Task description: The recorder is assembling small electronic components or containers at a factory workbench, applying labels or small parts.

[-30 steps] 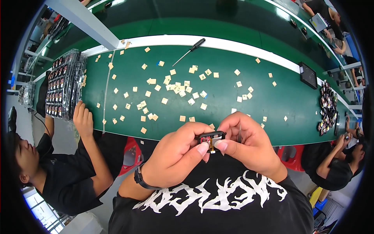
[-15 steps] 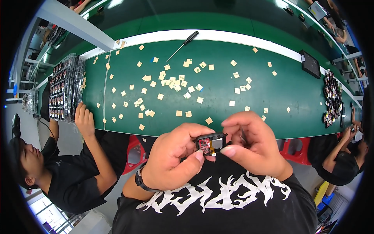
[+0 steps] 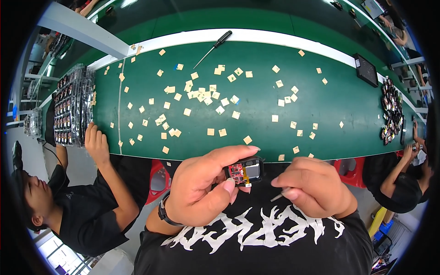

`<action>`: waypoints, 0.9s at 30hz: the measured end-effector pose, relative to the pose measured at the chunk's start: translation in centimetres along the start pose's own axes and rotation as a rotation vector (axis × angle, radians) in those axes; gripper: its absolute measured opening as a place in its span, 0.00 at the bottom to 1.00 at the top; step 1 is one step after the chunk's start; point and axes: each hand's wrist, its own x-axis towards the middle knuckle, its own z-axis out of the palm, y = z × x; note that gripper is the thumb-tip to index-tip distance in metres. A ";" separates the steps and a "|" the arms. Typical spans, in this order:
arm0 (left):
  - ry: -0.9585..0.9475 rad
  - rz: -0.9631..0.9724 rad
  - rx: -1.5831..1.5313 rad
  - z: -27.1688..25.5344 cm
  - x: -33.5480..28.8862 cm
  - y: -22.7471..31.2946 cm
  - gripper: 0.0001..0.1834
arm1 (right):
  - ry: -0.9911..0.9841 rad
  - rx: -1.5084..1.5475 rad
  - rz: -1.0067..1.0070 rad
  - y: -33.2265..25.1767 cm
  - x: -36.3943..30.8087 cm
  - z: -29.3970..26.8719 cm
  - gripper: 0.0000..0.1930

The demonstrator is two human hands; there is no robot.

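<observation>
My left hand (image 3: 201,183) is closed around a small black electronic device (image 3: 245,172) with its case open. Inside it show a red circuit board, a yellowish flat cable and a grey rectangular part. The thumb presses at the board's edge while the fingers wrap the back of the case. A short distance to the right, my right hand (image 3: 314,185) pinches a slim grey tool (image 3: 277,197), its narrow end sticking out between thumb and fingers toward the lower left. Most of that tool is hidden in the hand, and it is apart from the device.
Many small cream-coloured squares (image 3: 211,132) lie scattered over the green table (image 3: 256,142). A screwdriver (image 3: 211,48) rests by the far edge. Stacked clear trays (image 3: 73,105) stand left, near a co-worker's hand (image 3: 96,143). On the right are a black box (image 3: 365,70) and a pile of small devices (image 3: 391,112).
My right hand has drawn back from the device toward the lower right, and the slim tool's end now shows. My left hand still holds the device, its index finger straighter.
</observation>
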 end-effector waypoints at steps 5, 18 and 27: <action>0.040 -0.006 -0.020 -0.3 0.0 -0.2 0.24 | 0.117 0.135 0.040 0.5 -0.1 1.9 0.11; 0.011 0.016 0.024 -1.5 -0.2 -0.2 0.24 | 0.223 -0.791 -0.412 -1.2 2.2 1.4 0.11; -0.086 0.010 0.140 -2.2 -0.3 -0.5 0.24 | 0.149 -0.859 -0.442 -1.1 2.8 1.9 0.09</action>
